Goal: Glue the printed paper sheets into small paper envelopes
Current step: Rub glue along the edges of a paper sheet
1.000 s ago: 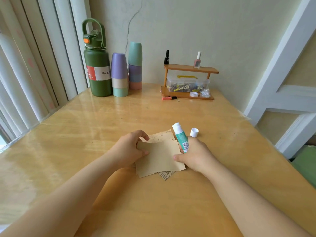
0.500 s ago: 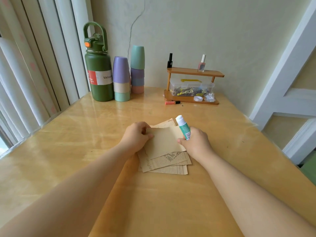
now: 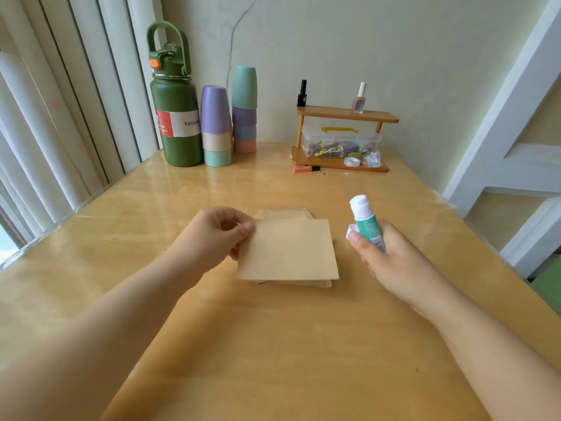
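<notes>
A plain tan paper sheet lies on top of a small pile of printed sheets in the middle of the wooden table. My left hand pinches the top sheet at its left edge. To the right, my right hand grips an uncapped green glue stick, held upright and lifted off the paper. The white cap peeks out behind my right thumb; whether I hold it I cannot tell.
At the back left stand a green vacuum flask and two stacks of pastel cups. A small wooden shelf with nail polish bottles and a clear box sits at the back. An orange pen lies before it.
My right hand has lifted away from the sheets to the right with the glue stick. The top sheet now lies square over the pile, with my left hand still at its left edge.
</notes>
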`<state>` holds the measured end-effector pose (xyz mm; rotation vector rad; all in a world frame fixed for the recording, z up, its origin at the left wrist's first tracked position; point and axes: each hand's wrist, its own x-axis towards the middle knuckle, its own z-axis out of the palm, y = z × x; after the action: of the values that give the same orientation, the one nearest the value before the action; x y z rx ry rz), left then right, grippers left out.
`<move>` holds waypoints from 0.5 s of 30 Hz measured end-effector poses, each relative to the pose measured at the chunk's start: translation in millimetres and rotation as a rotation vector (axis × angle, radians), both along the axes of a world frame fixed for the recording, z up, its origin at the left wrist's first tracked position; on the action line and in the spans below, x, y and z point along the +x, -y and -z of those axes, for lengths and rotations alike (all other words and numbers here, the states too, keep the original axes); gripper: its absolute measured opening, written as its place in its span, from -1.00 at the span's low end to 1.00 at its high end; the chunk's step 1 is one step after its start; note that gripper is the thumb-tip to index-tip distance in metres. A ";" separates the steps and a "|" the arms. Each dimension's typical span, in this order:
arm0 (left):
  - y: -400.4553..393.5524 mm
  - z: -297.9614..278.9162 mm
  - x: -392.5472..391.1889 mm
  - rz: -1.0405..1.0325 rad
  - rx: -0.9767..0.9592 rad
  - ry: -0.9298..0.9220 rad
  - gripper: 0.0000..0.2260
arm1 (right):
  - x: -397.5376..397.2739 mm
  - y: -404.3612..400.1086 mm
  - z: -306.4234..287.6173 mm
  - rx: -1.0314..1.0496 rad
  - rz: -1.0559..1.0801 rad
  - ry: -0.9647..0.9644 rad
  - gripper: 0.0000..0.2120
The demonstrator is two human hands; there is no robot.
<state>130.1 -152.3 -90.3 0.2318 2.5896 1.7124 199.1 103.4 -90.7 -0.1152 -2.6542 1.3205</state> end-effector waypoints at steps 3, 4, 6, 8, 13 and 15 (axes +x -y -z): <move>3.7 9.7 22.5 0.035 -0.007 0.133 -0.92 | 26.6 0.2 -4.9 -0.213 -0.091 0.100 -0.68; 3.0 14.1 28.5 0.030 -0.021 0.148 -0.93 | 33.6 1.1 -5.3 -0.237 -0.111 0.136 -0.77; 0.9 22.6 38.6 0.020 -0.077 0.138 -0.96 | 46.0 2.9 -3.5 -0.238 -0.141 0.181 -0.87; -1.0 28.0 46.1 0.012 -0.189 0.070 -0.93 | 55.6 3.7 0.5 -0.194 -0.157 0.171 -0.89; -1.1 29.0 65.0 0.024 -0.633 -0.283 -0.77 | 69.4 -0.4 6.2 -0.100 -0.094 0.029 -0.88; -0.5 30.9 69.8 0.171 -0.672 -0.462 -0.72 | 68.2 1.0 5.9 -0.090 -0.030 -0.050 -0.92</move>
<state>199.9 -151.8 -121.2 0.8621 3.1559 0.7196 267.3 102.4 -96.5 -0.0534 -2.5658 1.4334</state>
